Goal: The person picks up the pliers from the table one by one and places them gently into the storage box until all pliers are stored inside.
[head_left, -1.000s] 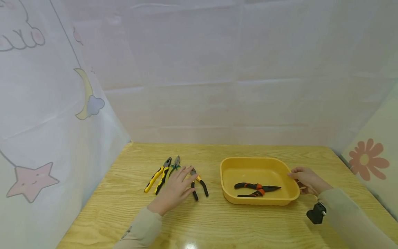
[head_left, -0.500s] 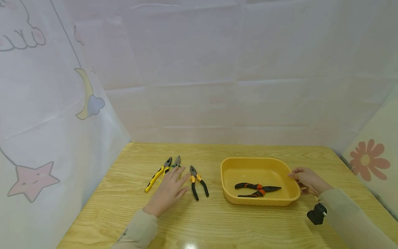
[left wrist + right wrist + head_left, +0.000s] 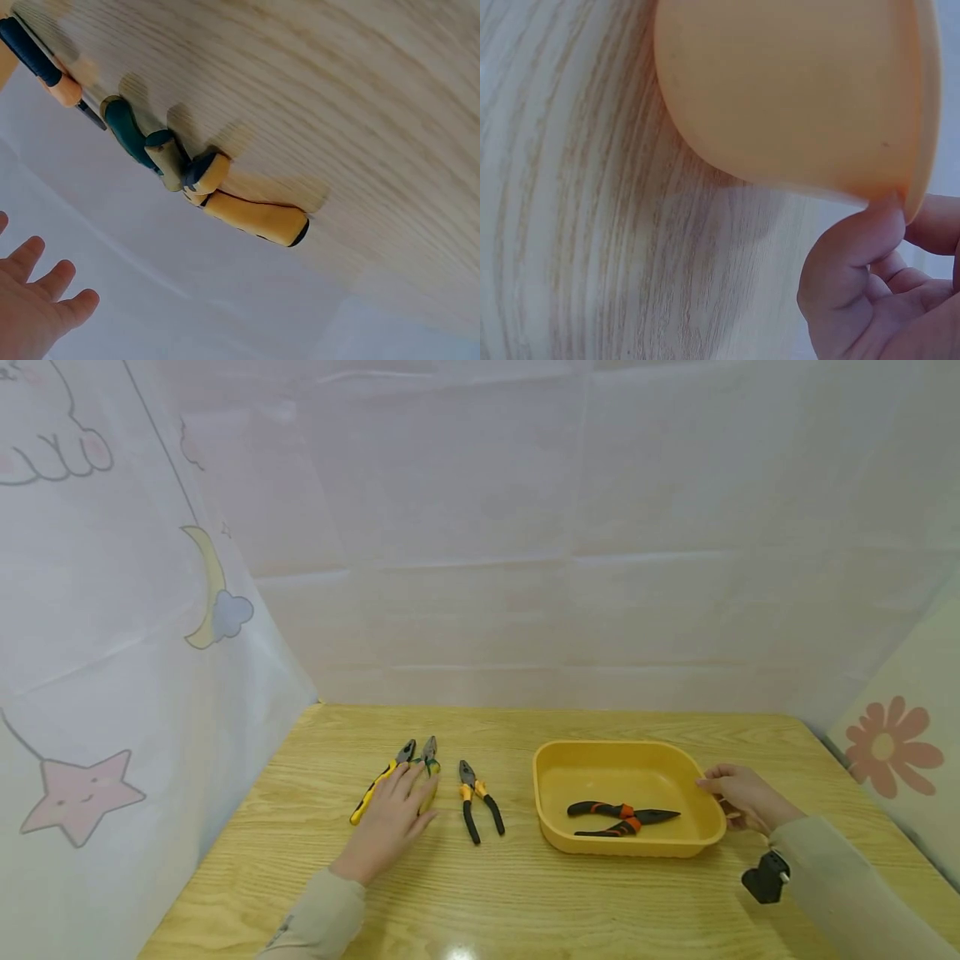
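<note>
My left hand [image 3: 386,828] hovers with spread, fairly straight fingers over two pairs of pliers and hides parts of them. One is the yellow-and-black pliers [image 3: 366,802]; beside it lies the green-handled pliers [image 3: 429,750]. In the left wrist view a gap shows between the hand [image 3: 37,300] and the handles. Just right of it, pliers with orange-and-black handles [image 3: 480,802] lie spread on the table. My right hand [image 3: 742,797] pinches the right rim of a yellow plastic tray [image 3: 630,845], thumb outside the wall. Inside the tray lie black-and-red long-nose pliers [image 3: 651,816].
The wooden table [image 3: 525,902] has a light grain. Pale printed sheets [image 3: 480,568] hang behind it and along both sides. A small black device [image 3: 765,877] is worn at the right wrist.
My left hand has moved left, away from the orange-and-black pliers and over the yellow and green ones. The right hand and the tray have stayed put.
</note>
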Demonstrator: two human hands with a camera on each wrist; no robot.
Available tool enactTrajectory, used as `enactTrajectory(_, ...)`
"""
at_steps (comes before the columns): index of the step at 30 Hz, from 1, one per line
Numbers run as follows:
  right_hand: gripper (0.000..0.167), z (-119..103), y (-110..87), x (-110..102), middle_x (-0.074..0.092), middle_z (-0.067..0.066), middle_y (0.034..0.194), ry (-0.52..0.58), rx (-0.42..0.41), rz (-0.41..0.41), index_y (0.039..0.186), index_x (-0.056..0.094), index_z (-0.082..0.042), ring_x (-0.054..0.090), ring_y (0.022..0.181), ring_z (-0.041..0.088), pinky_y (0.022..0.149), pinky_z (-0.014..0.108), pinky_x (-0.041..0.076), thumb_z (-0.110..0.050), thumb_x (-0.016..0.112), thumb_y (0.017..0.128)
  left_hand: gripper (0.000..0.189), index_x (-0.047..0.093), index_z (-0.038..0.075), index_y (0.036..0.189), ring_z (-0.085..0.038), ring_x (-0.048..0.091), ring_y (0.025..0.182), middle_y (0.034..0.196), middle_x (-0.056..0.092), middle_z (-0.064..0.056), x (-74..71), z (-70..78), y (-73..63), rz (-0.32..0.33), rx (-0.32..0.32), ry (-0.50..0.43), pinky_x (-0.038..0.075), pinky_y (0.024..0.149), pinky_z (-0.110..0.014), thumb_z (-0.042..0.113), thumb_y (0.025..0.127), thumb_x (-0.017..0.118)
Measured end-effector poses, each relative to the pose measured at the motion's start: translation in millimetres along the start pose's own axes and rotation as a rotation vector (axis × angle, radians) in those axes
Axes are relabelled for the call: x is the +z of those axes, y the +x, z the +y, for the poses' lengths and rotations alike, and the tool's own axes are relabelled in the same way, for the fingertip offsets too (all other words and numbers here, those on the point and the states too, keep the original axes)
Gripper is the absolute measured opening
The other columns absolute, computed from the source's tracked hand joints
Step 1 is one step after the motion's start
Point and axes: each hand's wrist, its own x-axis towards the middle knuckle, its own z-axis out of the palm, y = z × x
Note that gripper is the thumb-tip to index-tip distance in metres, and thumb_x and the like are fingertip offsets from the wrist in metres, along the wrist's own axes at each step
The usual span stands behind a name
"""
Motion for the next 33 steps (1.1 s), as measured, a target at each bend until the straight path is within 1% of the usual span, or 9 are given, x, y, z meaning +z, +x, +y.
enactTrajectory(3, 0.022, 0, -0.3, 0, 0.055, 0.006, 0.080, -0.001, -0.003, 0.001, 0.105, 0.045, 0.005, 0.056, 0.064, 0.018, 0.056, 0.032, 0.048, -0.017, 0.046, 0.103, 0.050, 0.055, 0.004, 0.135, -0.046, 0.040, 0.129, 0.139, 0.047, -0.024, -0.7, -1.2, -2.6, -0.023, -0.045, -0.001, 0.035, 0.099, -0.064, 0.025, 0.092, 0.068)
enactTrajectory(7, 0.023, 0, -0.4, 1, 0.056, 0.006, 0.080, -0.003, -0.007, 0.000, 0.106, 0.045, 0.005, 0.056, 0.064, 0.018, 0.056, 0.033, 0.047, -0.018, 0.046, 0.103, 0.052, 0.052, 0.003, 0.138, -0.048, 0.038, 0.130, 0.140, 0.045, -0.025, -0.6, -3.5, -6.8, -0.065, -0.127, -0.020, 0.033, 0.100, -0.065, 0.026, 0.093, 0.066)
enactTrajectory(10, 0.023, 0, -0.3, 1, 0.056, 0.006, 0.080, -0.004, -0.008, -0.001, 0.106, 0.045, 0.005, 0.057, 0.063, 0.019, 0.056, 0.033, 0.047, -0.018, 0.046, 0.103, 0.053, 0.051, 0.003, 0.139, -0.048, 0.036, 0.131, 0.142, 0.043, -0.026, 0.0, -6.4, -10.0, -0.079, -0.160, -0.040, 0.032, 0.102, -0.064, 0.026, 0.094, 0.065)
enactTrajectory(13, 0.023, 1, -0.3, 0, 0.056, 0.006, 0.080, -0.002, -0.007, -0.002, 0.107, 0.044, 0.005, 0.057, 0.063, 0.019, 0.056, 0.033, 0.047, -0.018, 0.046, 0.103, 0.053, 0.050, 0.002, 0.140, -0.049, 0.035, 0.132, 0.143, 0.042, -0.026, 0.5, -10.3, -12.0, -0.090, -0.175, -0.044, 0.032, 0.102, -0.064, 0.027, 0.095, 0.064)
enactTrajectory(21, 0.025, 1, -0.4, 0, 0.056, 0.006, 0.080, 0.006, -0.005, 0.000, 0.109, 0.044, 0.006, 0.057, 0.064, 0.018, 0.056, 0.033, 0.047, -0.018, 0.046, 0.103, 0.054, 0.049, -0.001, 0.140, -0.050, 0.034, 0.132, 0.144, 0.039, -0.028, 0.6, -22.4, -14.2, -0.146, -0.221, -0.035, 0.030, 0.102, -0.065, 0.027, 0.096, 0.062)
enactTrajectory(28, 0.027, 1, 1.3, 0, 0.056, 0.007, 0.081, 0.002, 0.003, 0.009, 0.111, 0.044, 0.008, 0.056, 0.065, 0.019, 0.057, 0.033, 0.048, -0.018, 0.046, 0.103, 0.055, 0.048, -0.001, 0.141, -0.051, 0.035, 0.131, 0.143, 0.039, -0.028, 0.2, -31.2, -15.0, -0.141, -0.215, -0.013, 0.031, 0.100, -0.066, 0.028, 0.096, 0.062)
enactTrajectory(33, 0.026, 2, 1.5, 0, 0.055, 0.006, 0.079, 0.002, -0.001, 0.008, 0.111, 0.044, 0.007, 0.056, 0.064, 0.019, 0.057, 0.033, 0.047, -0.018, 0.046, 0.103, 0.057, 0.045, 0.001, 0.143, -0.051, 0.035, 0.131, 0.144, 0.038, -0.027, 3.3, -36.3, -13.3, -0.156, -0.219, 0.006, 0.032, 0.099, -0.067, 0.029, 0.097, 0.061)
